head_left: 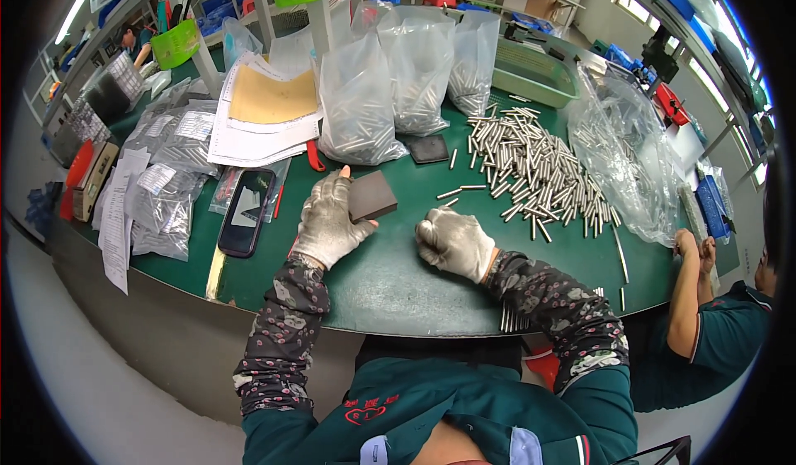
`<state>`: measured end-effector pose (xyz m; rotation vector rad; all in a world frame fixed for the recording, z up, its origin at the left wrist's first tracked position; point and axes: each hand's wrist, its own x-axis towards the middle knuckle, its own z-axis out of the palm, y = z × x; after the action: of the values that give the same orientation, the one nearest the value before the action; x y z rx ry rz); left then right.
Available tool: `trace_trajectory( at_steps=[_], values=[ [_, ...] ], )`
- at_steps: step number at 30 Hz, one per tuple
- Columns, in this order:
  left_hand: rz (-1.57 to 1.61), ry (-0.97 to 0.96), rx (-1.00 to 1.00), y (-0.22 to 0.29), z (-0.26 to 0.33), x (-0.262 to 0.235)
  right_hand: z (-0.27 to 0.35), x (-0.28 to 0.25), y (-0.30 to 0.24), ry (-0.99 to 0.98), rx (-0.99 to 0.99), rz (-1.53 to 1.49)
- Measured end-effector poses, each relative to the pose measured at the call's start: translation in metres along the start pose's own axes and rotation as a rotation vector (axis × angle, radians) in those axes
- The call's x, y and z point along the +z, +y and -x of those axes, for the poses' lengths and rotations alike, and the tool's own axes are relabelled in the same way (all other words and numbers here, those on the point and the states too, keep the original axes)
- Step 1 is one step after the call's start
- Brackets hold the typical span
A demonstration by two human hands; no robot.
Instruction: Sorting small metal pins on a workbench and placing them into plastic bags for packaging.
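Observation:
My left hand point(328, 224), in a pale work glove, is at the left end of a dark brown rectangular block point(373, 195). Its thumb lies along the near side and its fingers reach to the far side, gripping that end. Right of the block, my right hand point(454, 243) is curled into a fist over the green table point(390, 291); whatever its fingers may hold is hidden. A large heap of short metal pins point(539, 166) spreads beyond my right hand, with a few loose ones near it. Several more pins point(512, 319) stand in a row by my right forearm at the table's front edge.
Clear plastic bags point(358, 104) full of pins stand at the back, beside a green tray point(535, 75). On the left lie a phone point(247, 212), papers point(257, 112) and bagged parts point(170, 191). Crumpled plastic point(626, 158) covers the right side, where a co-worker's hands point(695, 248) are.

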<state>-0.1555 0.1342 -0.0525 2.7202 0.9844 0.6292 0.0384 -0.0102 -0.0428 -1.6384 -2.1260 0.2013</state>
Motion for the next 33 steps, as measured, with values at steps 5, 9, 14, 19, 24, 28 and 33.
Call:
trace_trajectory(
  at_steps=[5, 9, 14, 19, 24, 28, 33],
  values=[
    [-0.131, -0.072, -0.148, 0.007, -0.006, 0.003, -0.001, 0.003, 0.003, 0.000, -0.051, 0.046],
    [0.082, -0.221, 0.028, 0.034, 0.003, -0.010, -0.003, 0.004, 0.015, 0.219, -0.068, -0.126],
    [0.212, -0.174, 0.130, 0.026, 0.018, 0.008, -0.043, -0.016, -0.005, 0.526, -0.154, -0.254],
    [0.200, -0.185, 0.068, 0.020, 0.019, 0.015, -0.060, 0.004, -0.011, -0.046, -0.267, 0.058],
    [0.266, -0.219, 0.050, 0.022, 0.020, 0.019, -0.059, 0.007, -0.004, -0.019, -0.231, 0.069],
    [0.228, -0.263, 0.010, 0.027, 0.022, 0.014, -0.056, 0.012, -0.015, -0.031, -0.292, 0.151],
    [0.167, -0.316, 0.021, 0.027, 0.018, 0.011, -0.067, 0.012, 0.002, 0.094, -0.191, 0.144]
  ],
)
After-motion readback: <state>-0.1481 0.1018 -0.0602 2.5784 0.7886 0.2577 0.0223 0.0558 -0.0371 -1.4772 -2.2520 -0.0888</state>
